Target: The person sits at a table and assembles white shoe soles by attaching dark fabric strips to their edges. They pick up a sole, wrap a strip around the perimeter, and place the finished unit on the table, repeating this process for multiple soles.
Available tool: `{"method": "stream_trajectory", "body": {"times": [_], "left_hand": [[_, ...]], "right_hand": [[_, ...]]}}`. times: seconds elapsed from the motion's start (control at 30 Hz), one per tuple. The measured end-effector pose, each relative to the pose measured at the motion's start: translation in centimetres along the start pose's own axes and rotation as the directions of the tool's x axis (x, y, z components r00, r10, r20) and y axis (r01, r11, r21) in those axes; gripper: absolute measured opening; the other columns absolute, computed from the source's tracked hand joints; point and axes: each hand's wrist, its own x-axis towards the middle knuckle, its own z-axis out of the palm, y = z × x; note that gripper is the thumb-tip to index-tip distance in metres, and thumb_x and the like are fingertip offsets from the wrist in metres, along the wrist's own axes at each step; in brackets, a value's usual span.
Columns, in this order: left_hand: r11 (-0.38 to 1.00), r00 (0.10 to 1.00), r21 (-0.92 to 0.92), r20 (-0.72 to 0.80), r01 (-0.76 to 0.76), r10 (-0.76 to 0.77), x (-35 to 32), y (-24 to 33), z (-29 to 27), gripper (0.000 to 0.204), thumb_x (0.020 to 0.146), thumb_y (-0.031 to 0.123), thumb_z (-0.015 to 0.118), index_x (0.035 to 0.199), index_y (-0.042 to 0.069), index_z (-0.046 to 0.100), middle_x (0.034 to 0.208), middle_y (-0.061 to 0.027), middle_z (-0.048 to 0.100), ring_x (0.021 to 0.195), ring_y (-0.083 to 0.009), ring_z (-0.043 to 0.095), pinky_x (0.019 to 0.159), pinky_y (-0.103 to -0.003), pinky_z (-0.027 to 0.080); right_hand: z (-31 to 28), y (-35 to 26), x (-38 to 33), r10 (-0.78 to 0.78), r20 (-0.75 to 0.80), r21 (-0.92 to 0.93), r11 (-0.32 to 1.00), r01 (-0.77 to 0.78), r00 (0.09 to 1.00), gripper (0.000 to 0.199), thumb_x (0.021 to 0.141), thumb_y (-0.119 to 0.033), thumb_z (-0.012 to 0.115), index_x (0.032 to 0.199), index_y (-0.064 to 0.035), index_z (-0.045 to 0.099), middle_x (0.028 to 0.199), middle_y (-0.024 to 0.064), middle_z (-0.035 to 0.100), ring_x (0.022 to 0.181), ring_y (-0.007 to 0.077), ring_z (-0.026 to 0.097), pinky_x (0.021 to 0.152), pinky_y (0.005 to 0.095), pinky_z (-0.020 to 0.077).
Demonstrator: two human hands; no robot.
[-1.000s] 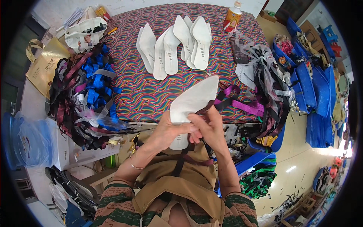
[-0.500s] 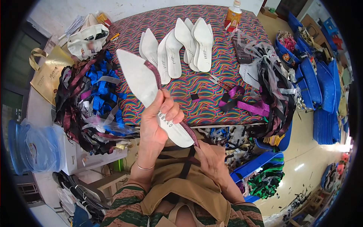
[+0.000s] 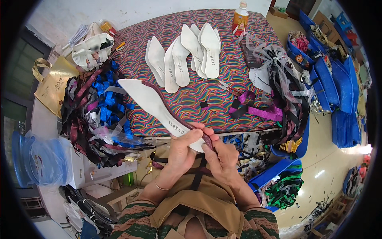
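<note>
A white pointed shoe insole (image 3: 153,104) is held aslant over the table's near edge, its tip toward the far left. Along its right-hand edge runs a dark maroon strip (image 3: 164,99), from near the tip to the heel. My left hand (image 3: 184,149) grips the insole near the heel, thumb on top. Close beside it, my right hand (image 3: 221,156) pinches the strip against the heel edge. Farther back, several similar white insoles (image 3: 181,65) lie overlapping on the table. Small scissors (image 3: 230,89) rest right of them, near a purple strip (image 3: 266,112).
The table has a wavy multicoloured cloth (image 3: 167,20). Bundles of dark and blue strips (image 3: 109,105) hang at its left edge, dark strips (image 3: 289,99) at its right. A bottle (image 3: 240,20) and a phone (image 3: 251,55) lie to the far right. Blue bins (image 3: 274,175) stand right.
The insole has come down and nearer, and tilted flatter. My left hand has slid toward the heel, and my right hand has risen to the heel edge, beside my left.
</note>
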Motion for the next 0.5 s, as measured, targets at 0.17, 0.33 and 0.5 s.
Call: {"method": "stream_trajectory", "body": {"times": [0.17, 0.33, 0.5], "left_hand": [[0.985, 0.996, 0.163, -0.050, -0.061, 0.070, 0.0, 0.0, 0.0, 0.017, 0.087, 0.002, 0.062, 0.103, -0.003, 0.063, 0.095, -0.0186, 0.069, 0.087, -0.0273, 0.069, 0.079, -0.039, 0.056], [0.661, 0.880, 0.646, -0.035, 0.381, -0.473, -2.3, 3.7, 0.3, 0.026, 0.086, 0.007, 0.068, 0.110, -0.003, 0.063, 0.094, -0.0128, 0.070, 0.085, -0.0178, 0.068, 0.079, -0.031, 0.053], [-0.206, 0.727, 0.707, 0.685, -0.676, -0.034, 0.1, 7.8, 2.8, 0.033, 0.078, 0.022, 0.075, 0.103, 0.002, 0.067, 0.083, -0.0132, 0.070, 0.077, -0.0272, 0.068, 0.071, -0.037, 0.052]], "right_hand": [[0.2, 1.8, -1.0, 0.149, 0.071, 0.101, 0.983, -0.155, 0.986, 0.011, 0.091, -0.010, 0.060, 0.089, 0.0007, 0.061, 0.053, 0.0042, 0.050, 0.044, 0.0102, 0.047, 0.043, 0.0261, 0.0345], [-3.5, 1.9, 1.3, 0.219, 0.164, 0.202, 0.947, -0.250, 0.962, 0.012, 0.092, -0.007, 0.057, 0.090, 0.0035, 0.062, 0.053, 0.0000, 0.045, 0.046, 0.0049, 0.041, 0.043, 0.0237, 0.0311], [-4.9, 1.3, 3.0, -0.016, 0.359, -0.013, 1.000, 0.022, 0.933, 0.009, 0.089, -0.005, 0.061, 0.092, 0.0036, 0.063, 0.060, 0.0060, 0.051, 0.049, 0.0117, 0.050, 0.047, 0.0279, 0.0372]]}}
